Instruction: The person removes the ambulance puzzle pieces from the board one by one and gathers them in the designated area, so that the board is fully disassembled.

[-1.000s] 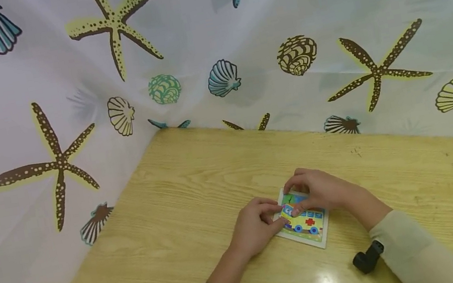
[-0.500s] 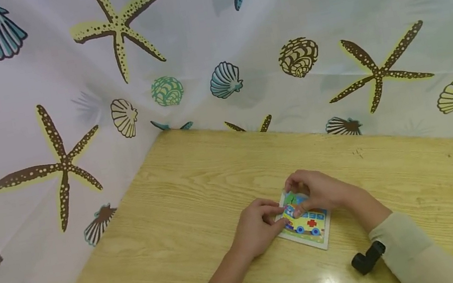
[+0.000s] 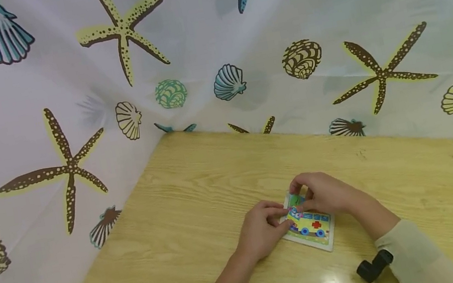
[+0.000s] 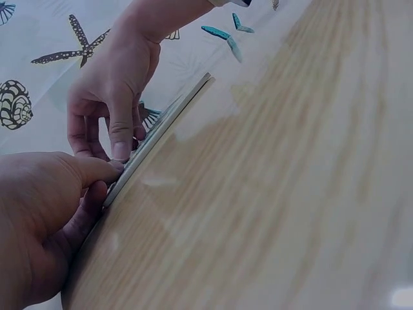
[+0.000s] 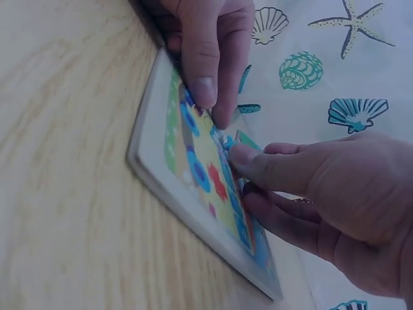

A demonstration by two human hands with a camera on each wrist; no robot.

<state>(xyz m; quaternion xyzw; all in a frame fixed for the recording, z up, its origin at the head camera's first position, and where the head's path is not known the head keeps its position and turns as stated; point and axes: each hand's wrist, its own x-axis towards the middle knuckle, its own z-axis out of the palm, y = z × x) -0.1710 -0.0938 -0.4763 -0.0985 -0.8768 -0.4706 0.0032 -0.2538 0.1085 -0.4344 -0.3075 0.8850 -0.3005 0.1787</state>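
Observation:
A small puzzle board (image 3: 317,242) with a pale border lies on the wooden table, its picture a yellow ambulance with blue wheels and a red cross. My left hand (image 3: 260,231) holds the board's left side, with thumb and index finger on the picture's edge. From the other side my right hand (image 3: 324,192) reaches over the upper part, fingers curled and thumb tip against the picture. In the right wrist view, the right thumb (image 5: 248,158) touches near a small light-blue part of the picture. Whether it pinches a loose piece is hidden by the fingers.
The wood-grain table (image 3: 198,187) extends around the board. A white curtain (image 3: 188,27) printed with starfish and shells borders its left and far sides. A black wrist device (image 3: 375,266) sits by the right sleeve.
The right thumb has shifted slightly up the picture, uncovering more of the ambulance's front. The left hand keeps its place on the board. The whole view has drifted slightly.

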